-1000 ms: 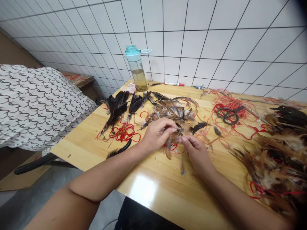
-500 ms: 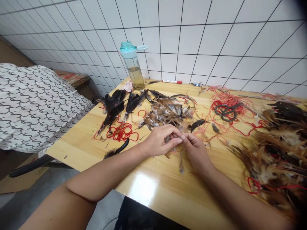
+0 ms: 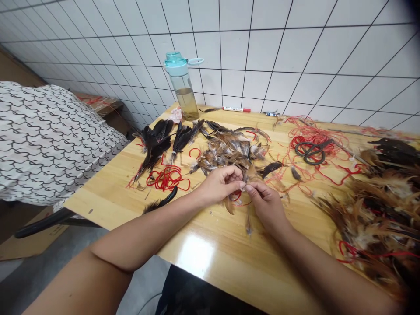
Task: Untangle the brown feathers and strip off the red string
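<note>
Left hand (image 3: 218, 184) and right hand (image 3: 267, 205) pinch something too fine to tell; a sharp tug could snag the red thread (image 3: 235, 197) just below.

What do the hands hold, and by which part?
The left hand and right hand pinch something small between their fingertips; what it is, and which part, cannot be told.

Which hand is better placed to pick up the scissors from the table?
Probably the right hand: it sits closer to the scissors than the left hand does, though both are busy, pinching together above the feathers.
</note>
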Demonstrator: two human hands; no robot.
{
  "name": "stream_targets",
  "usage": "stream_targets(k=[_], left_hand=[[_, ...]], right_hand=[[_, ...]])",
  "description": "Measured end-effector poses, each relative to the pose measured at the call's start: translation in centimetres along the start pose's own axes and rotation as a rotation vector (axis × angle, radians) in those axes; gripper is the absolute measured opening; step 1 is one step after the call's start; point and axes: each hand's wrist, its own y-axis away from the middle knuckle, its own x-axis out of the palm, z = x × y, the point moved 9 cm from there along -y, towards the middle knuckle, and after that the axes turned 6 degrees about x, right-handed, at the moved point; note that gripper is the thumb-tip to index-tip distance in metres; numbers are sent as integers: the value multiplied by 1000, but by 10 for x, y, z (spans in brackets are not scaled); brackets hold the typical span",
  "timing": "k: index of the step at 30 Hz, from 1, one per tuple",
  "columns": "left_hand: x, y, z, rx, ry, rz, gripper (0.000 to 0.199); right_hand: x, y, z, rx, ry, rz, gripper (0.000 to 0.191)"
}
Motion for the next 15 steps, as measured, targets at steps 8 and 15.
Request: stream_targets(k=[8, 15], left_hand=[[0, 2, 5, -18, 55, -43, 26], [2, 1, -3, 34, -10, 10, 24]], right_hand=[[3, -1, -1, -11, 42, 27, 22], [7, -2, -4, 12, -7, 75, 21]])
